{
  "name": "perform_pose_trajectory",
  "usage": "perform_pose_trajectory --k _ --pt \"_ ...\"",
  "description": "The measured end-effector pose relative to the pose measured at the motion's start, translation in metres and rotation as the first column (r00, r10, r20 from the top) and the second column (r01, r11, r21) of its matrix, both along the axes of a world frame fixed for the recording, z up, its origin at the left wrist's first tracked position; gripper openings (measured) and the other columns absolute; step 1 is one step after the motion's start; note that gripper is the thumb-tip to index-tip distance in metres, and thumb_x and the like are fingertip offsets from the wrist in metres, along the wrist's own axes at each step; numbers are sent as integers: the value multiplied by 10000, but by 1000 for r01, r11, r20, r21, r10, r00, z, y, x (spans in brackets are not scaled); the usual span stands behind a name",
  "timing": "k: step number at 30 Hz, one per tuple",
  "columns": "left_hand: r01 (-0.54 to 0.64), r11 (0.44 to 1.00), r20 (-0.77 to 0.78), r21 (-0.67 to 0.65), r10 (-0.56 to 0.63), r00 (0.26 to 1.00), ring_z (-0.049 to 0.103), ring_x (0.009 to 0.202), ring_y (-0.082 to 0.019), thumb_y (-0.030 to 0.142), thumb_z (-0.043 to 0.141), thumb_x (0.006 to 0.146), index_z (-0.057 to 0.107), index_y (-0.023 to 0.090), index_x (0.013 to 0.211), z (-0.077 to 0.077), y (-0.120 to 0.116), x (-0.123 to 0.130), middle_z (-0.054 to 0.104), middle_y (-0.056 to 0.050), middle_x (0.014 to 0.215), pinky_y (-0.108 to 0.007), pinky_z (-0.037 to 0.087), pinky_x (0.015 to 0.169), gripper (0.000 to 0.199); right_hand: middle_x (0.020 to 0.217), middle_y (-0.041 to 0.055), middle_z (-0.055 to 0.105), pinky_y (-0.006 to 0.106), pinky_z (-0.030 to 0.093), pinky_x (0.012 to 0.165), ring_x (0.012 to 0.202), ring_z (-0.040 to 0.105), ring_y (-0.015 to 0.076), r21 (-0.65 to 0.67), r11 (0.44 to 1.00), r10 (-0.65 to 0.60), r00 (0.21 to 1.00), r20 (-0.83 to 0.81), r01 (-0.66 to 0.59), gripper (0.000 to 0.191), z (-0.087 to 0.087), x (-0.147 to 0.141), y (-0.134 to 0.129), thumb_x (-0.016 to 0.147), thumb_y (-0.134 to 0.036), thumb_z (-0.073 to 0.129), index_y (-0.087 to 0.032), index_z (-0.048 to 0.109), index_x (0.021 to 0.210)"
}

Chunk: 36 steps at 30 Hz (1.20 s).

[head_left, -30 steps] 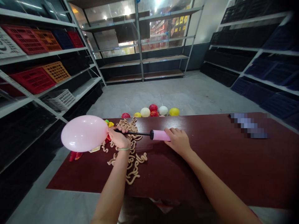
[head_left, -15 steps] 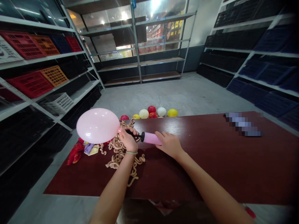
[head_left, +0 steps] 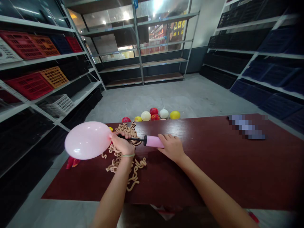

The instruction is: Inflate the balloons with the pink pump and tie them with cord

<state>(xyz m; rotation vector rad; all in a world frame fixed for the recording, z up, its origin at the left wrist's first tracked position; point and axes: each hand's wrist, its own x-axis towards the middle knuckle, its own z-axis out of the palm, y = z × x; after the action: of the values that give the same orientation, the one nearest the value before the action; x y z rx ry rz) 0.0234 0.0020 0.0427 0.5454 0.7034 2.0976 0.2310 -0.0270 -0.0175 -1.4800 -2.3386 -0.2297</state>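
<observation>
My left hand (head_left: 123, 143) is closed around the black handle end of a balloon pump and pinches the neck of an inflated pale pink balloon (head_left: 87, 140). My right hand (head_left: 173, 146) wraps round the pump's pink barrel (head_left: 153, 141). Between the two hands the black rod (head_left: 137, 139) shows, drawn out of the barrel. Beneath and beside my left hand lie many long, curly tan balloons (head_left: 135, 174) in a loose heap. Red uninflated balloons (head_left: 71, 162) lie at the table's left, partly hidden by the pink balloon.
The dark red-brown table (head_left: 225, 167) carries a blurred bluish item (head_left: 247, 126) at its right. Beyond its far edge, inflated balloons (head_left: 175, 114) in red, yellow and white rest on the floor. Shelves with crates (head_left: 28, 85) stand left, with more shelving at the back and right.
My left hand has moved left with the pink balloon, which also sits lower. More of the pump rod shows. My right hand and the barrel have stayed nearly still.
</observation>
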Motion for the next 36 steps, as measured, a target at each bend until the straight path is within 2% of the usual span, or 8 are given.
perform_pose_trajectory --k 2,6,11,17,21,24,30,36 --pt "-81 996 -20 -26 81 997 292 396 -73 513 428 946 373 222 766 -7 -5 21 344 70 546 -251 226 415 347 998 74 680 312 289 692 877 577 221 -29 1000 1 998 -57 -2 436 -4 -7 -6 837 -391 569 -210 568 1234" --pt "-31 996 -66 -88 26 997 368 398 -80 404 435 969 357 236 796 -18 -9 40 403 59 560 -264 272 442 254 965 50 685 304 292 668 839 590 202 -56 998 13 996 -89 -18 416 -8 -12 -9 835 -373 565 -222 574 1222" --pt "-26 993 12 -113 28 1000 385 418 -88 252 374 955 363 227 791 -13 -2 20 408 48 562 -273 289 458 166 987 57 671 321 284 696 883 568 218 8 999 42 999 6 -42 459 1 3 1 853 -386 594 -229 556 1283" --pt "-148 981 36 -124 154 987 324 419 -74 430 449 923 347 228 800 -5 7 -14 346 72 573 -241 273 436 258 1020 75 666 342 271 757 913 536 240 71 997 0 998 69 -4 455 3 28 12 855 -352 601 -227 568 1291" --pt "-237 965 47 -113 244 969 304 422 -69 464 484 909 349 225 787 -13 10 -29 337 72 578 -232 265 428 300 1014 79 667 342 272 766 913 538 241 43 999 20 998 54 -23 438 4 20 10 858 -364 587 -216 573 1270" --pt "-277 953 62 -124 286 956 295 413 -63 430 470 920 348 220 770 -21 8 -16 333 76 565 -224 257 423 285 1004 83 665 337 280 756 907 548 239 16 999 27 999 38 -28 433 3 5 4 848 -381 597 -199 577 1241" --pt "-144 979 -20 -143 142 990 410 411 -98 433 472 928 410 215 762 -34 -4 36 448 46 561 -254 342 435 281 988 63 673 320 297 724 859 570 214 -57 998 31 998 -48 -34 420 -6 -9 -2 835 -380 601 -211 574 1218" --pt "-95 989 6 -112 97 995 392 391 -80 399 506 892 389 220 771 -24 0 22 418 70 542 -227 307 448 246 1031 69 672 328 298 760 895 560 217 -10 995 99 995 -19 -99 484 -2 6 6 857 -396 611 -220 533 1302"
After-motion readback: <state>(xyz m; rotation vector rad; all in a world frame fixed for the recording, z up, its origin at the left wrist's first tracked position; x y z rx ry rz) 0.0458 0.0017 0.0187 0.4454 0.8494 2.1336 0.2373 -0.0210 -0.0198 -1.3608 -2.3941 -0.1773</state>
